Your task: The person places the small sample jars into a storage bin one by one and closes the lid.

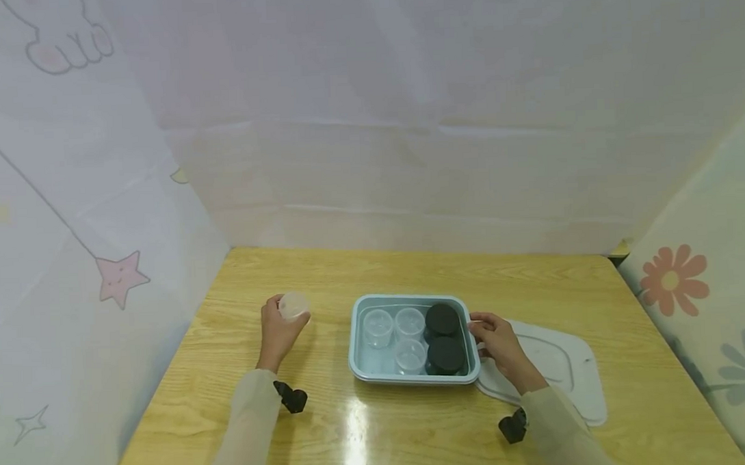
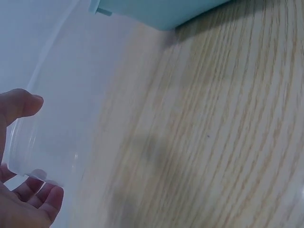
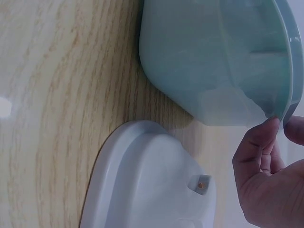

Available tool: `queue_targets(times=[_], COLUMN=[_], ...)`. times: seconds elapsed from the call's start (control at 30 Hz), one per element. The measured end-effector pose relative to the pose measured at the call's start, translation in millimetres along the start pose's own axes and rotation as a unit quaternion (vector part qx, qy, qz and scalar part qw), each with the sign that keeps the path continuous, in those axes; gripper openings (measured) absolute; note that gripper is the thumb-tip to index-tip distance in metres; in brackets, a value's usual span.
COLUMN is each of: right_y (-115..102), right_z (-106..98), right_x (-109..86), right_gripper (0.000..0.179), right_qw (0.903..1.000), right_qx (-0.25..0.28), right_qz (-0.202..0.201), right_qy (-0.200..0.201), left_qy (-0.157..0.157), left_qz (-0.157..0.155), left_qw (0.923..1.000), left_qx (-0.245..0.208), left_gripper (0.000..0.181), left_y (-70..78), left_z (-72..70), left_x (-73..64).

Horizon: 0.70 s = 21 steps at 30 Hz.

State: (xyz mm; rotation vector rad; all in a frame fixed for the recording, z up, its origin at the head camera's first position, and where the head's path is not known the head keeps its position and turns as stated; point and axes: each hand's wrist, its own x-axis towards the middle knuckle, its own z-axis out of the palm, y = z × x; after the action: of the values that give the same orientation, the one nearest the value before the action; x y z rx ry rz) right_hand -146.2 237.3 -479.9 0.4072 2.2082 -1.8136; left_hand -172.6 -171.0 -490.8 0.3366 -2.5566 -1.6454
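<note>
My left hand (image 1: 279, 331) grips a clear plastic cup (image 1: 293, 305) above the wooden table, left of a light blue plastic tub (image 1: 364, 302). Thumb and fingers wrap the cup (image 2: 52, 142) from opposite sides in the left wrist view. Inside the tub stand three clear cups (image 1: 410, 354) and two dark, black-topped round containers (image 1: 444, 356). At the tub's right side my right hand (image 1: 498, 341) pinches the rim; thumb and finger meet on the rim (image 3: 295, 61) in the right wrist view.
A white lid (image 1: 561, 356) lies on the table to the right of the tub, partly under my right hand. The wooden table (image 1: 330, 439) ends at a pale curtain (image 1: 408, 190) at the back, with printed sheets on both sides.
</note>
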Motion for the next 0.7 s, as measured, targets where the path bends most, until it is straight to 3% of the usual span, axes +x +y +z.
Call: queue_targets(times=[0.17, 0.47, 0.7], right_y=[-2, -1, -2], right_z=[0, 1, 0], right_x=[0.1, -0.8, -1.6], right_gripper=[0.042, 0.041, 0.041], right_qw=[1.0, 1.0, 1.0], right_qx=[-0.002, -0.004, -0.001], right_qz=[0.001, 0.003, 0.004], right_qy=[-0.004, -0.001, -0.002], left_qy=[-0.025, -0.053, -0.077], left_qz=[0.018, 0.08, 0.101], left_qw=[0.9995, 0.9953, 0.9919], left_qx=[0.003, -0.006, 0.0], left_gripper=[0.072, 0.067, 0.067], left_y=[19.2, 51.8, 63.0], left_z=[6.1, 21.2, 36.0], left_x=[-4.0, -17.1, -30.1])
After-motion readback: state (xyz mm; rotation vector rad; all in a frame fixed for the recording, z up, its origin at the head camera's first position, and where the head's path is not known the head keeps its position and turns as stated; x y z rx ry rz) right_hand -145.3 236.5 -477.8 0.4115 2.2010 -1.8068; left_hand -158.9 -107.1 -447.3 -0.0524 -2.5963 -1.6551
